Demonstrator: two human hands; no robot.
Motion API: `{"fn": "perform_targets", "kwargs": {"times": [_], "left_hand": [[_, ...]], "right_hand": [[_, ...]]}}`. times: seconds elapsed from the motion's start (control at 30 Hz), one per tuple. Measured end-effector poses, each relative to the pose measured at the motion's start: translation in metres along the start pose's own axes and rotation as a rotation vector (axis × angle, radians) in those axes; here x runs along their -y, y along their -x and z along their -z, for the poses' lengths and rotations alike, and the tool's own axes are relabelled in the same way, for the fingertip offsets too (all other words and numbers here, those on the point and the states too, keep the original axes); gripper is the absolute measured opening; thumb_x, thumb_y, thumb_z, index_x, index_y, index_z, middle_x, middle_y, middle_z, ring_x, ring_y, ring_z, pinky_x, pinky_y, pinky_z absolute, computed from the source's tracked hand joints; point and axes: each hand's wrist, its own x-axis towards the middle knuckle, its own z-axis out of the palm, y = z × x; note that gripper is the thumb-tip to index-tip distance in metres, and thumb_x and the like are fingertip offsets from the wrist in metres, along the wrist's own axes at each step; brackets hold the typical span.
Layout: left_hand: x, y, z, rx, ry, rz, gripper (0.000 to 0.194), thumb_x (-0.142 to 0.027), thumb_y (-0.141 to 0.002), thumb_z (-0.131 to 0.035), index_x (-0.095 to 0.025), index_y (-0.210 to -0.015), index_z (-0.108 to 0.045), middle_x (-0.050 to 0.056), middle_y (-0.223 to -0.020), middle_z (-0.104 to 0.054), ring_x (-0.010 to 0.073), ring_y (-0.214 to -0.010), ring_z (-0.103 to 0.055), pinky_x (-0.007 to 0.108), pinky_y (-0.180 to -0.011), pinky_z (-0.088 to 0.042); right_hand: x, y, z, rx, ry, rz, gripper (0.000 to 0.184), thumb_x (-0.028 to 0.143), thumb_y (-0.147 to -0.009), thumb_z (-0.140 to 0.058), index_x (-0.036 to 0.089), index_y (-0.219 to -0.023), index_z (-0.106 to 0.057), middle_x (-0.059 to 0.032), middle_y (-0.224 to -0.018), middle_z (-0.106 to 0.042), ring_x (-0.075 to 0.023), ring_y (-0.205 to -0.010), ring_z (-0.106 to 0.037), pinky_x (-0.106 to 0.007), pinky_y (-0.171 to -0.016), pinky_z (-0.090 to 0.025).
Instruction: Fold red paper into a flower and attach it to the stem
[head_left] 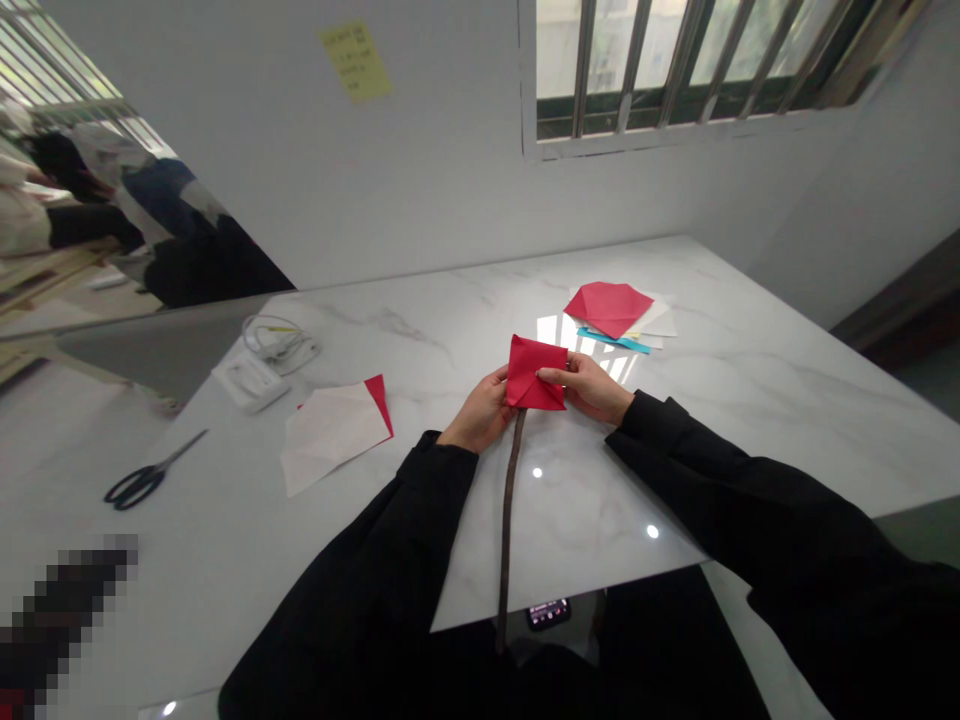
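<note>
A folded red paper (534, 372) is held up just above the white marble table (675, 470), between both hands. My left hand (480, 412) grips its left edge with the thumb on the front. My right hand (589, 385) pinches the right side, thumb pressed across the paper's middle. A thin dark strap (508, 530) hangs from below the paper down to the table's near edge.
A stack of coloured paper with a red sheet on top (611, 308) lies beyond the hands. A folded white-and-red sheet (334, 430) lies to the left, with black scissors (146, 480) and a white charger with cable (255, 372) further left. A phone (547, 613) shows below the table edge.
</note>
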Motion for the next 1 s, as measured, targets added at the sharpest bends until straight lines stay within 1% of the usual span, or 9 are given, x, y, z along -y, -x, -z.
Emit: {"fn": "perform_targets", "kwargs": {"times": [0.23,0.4,0.57,0.7,0.8,0.87,1.0], "left_hand": [[0.0011,-0.0004,0.0005,0.007,-0.006,0.002,0.029,-0.023,-0.086,-0.083,-0.013,-0.114,-0.082,0.013,-0.112,-0.082,0.0206,-0.095,-0.074,0.032,-0.092,-0.058],[0.0015,-0.0013,-0.0009,-0.006,-0.007,-0.007,0.032,-0.023,-0.084,-0.084,-0.013,-0.114,-0.082,0.012,-0.111,-0.082,0.0196,-0.093,-0.074,0.031,-0.091,-0.058],[0.0017,-0.0006,-0.0019,0.003,-0.01,-0.005,0.033,-0.023,-0.083,-0.085,-0.014,-0.115,-0.082,0.012,-0.112,-0.082,0.0228,-0.098,-0.075,0.034,-0.094,-0.058],[0.0006,-0.0002,-0.0027,-0.018,-0.005,-0.019,0.028,-0.023,-0.082,-0.085,-0.015,-0.11,-0.082,0.011,-0.108,-0.083,0.0218,-0.096,-0.075,0.033,-0.094,-0.058],[-0.0017,0.0008,-0.0045,-0.039,0.015,-0.034,0.021,-0.021,-0.083,-0.083,-0.015,-0.103,-0.082,0.009,-0.103,-0.083,0.02,-0.091,-0.074,0.031,-0.092,-0.059],[-0.003,0.0016,-0.0058,-0.048,0.022,-0.033,0.018,-0.019,-0.083,-0.082,-0.015,-0.101,-0.081,0.009,-0.1,-0.083,0.0194,-0.089,-0.074,0.03,-0.09,-0.059],[-0.0039,0.0026,-0.0067,-0.055,0.026,-0.026,0.018,-0.017,-0.084,-0.081,-0.013,-0.102,-0.081,0.01,-0.1,-0.082,0.02,-0.09,-0.075,0.03,-0.09,-0.059]], "right_hand": [[0.0001,-0.0001,-0.0014,-0.01,-0.004,0.005,0.049,0.039,-0.068,-0.104,0.02,-0.107,-0.082,-0.0075,-0.107,-0.084,-0.022,-0.096,-0.078,-0.034,-0.092,-0.066],[-0.0008,-0.0011,-0.0006,-0.018,-0.011,0.001,0.051,0.038,-0.067,-0.105,0.021,-0.109,-0.081,-0.0069,-0.108,-0.084,-0.0221,-0.096,-0.078,-0.034,-0.09,-0.066],[-0.0026,-0.0014,-0.0002,-0.02,-0.024,0.005,0.051,0.039,-0.068,-0.104,0.021,-0.109,-0.08,-0.0072,-0.112,-0.082,-0.0214,-0.099,-0.077,-0.034,-0.094,-0.064],[-0.0012,-0.0008,-0.0013,-0.046,-0.025,0.017,0.049,0.049,-0.073,-0.1,0.023,-0.109,-0.078,-0.0061,-0.115,-0.081,-0.0222,-0.103,-0.075,-0.036,-0.097,-0.063],[0.0004,-0.0017,0.0,-0.116,-0.033,0.01,0.047,0.061,-0.079,-0.093,0.026,-0.105,-0.076,-0.0038,-0.112,-0.079,-0.022,-0.101,-0.074,-0.035,-0.091,-0.062],[0.0005,-0.0029,0.0015,-0.157,-0.037,-0.003,0.048,0.068,-0.081,-0.088,0.027,-0.102,-0.075,-0.0037,-0.109,-0.079,-0.0217,-0.098,-0.073,-0.034,-0.086,-0.062],[-0.0002,-0.0047,0.0032,-0.185,-0.068,-0.022,0.051,0.072,-0.083,-0.084,0.025,-0.103,-0.074,-0.0052,-0.107,-0.078,-0.0215,-0.096,-0.072,-0.033,-0.084,-0.06]]}}
